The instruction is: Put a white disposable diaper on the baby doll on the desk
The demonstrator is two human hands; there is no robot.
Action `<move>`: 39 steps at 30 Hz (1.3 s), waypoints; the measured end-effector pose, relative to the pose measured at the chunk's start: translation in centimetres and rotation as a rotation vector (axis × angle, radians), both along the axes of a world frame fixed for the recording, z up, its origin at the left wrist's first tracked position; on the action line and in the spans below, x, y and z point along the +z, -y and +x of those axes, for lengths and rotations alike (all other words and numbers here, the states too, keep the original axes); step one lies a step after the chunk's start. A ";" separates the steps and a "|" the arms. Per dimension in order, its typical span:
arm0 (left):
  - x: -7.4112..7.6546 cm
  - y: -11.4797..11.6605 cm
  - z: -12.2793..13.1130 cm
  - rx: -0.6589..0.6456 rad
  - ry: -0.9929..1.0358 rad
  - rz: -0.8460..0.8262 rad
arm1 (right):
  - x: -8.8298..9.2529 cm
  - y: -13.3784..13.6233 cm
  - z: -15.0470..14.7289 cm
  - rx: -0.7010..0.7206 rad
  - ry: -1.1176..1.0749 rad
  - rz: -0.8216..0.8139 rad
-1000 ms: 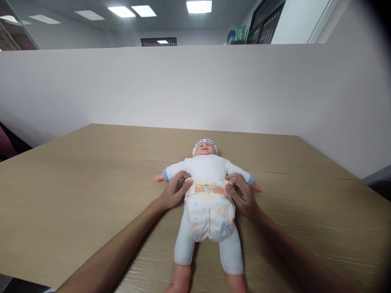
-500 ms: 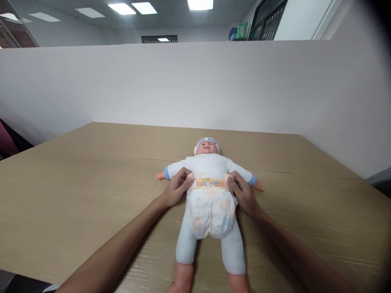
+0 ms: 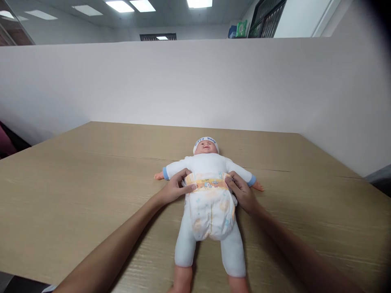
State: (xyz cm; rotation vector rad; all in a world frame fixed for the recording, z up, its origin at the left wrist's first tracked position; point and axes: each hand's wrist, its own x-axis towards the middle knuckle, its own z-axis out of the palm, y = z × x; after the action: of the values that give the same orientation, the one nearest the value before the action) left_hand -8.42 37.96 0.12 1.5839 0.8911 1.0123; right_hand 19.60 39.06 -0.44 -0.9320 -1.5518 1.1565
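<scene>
A baby doll (image 3: 207, 160) in a white suit with blue cuffs and a white headband lies on its back on the wooden table (image 3: 91, 183), head pointing away from me. It wears a white diaper (image 3: 211, 209) with an orange printed waistband. My left hand (image 3: 174, 190) pinches the diaper's left waist corner, thumb on the band. On the other side, my right hand (image 3: 242, 194) grips the right waist corner with its fingers curled. Both forearms reach in from the bottom edge.
A white partition wall (image 3: 195, 81) runs behind the table and along its right side. Beyond it are ceiling lights and a dark window frame. The table's left edge drops off near a dark red object (image 3: 4, 144).
Both hands have kept hold of the diaper's waist corners. My left thumb has slid inward over the waistband, which now sits slightly higher on the doll's belly.
</scene>
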 end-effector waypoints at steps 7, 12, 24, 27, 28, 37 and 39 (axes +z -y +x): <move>0.9 -0.8 -1.6 -0.124 -0.024 -0.028 | -0.8 -0.6 0.4 0.017 -0.053 -0.047; 0.4 -0.9 -1.2 -0.091 0.051 -0.053 | -1.2 -0.9 0.5 0.047 -0.108 -0.115; -0.1 -1.1 -0.5 0.047 0.156 -0.023 | -1.1 -0.6 0.9 -0.022 -0.064 -0.021; -0.4 -1.2 -0.3 0.056 0.158 0.024 | -1.0 -0.4 0.8 -0.107 -0.059 0.034; -0.5 -1.2 -0.2 0.069 0.153 0.054 | -1.0 -0.4 0.7 -0.129 -0.058 0.047; 0.7 0.1 -0.6 0.258 -0.099 0.505 | -1.5 -0.1 0.8 -0.190 -0.034 0.112; 0.9 0.3 -0.4 0.242 -0.139 0.471 | -1.5 -0.1 0.8 -0.184 -0.020 0.112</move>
State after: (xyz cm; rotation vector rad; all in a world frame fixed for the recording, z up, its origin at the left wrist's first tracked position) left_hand -8.82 37.61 1.05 1.9903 1.0064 1.3703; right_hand 20.44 39.15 -1.96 -0.9633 -1.4657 0.9372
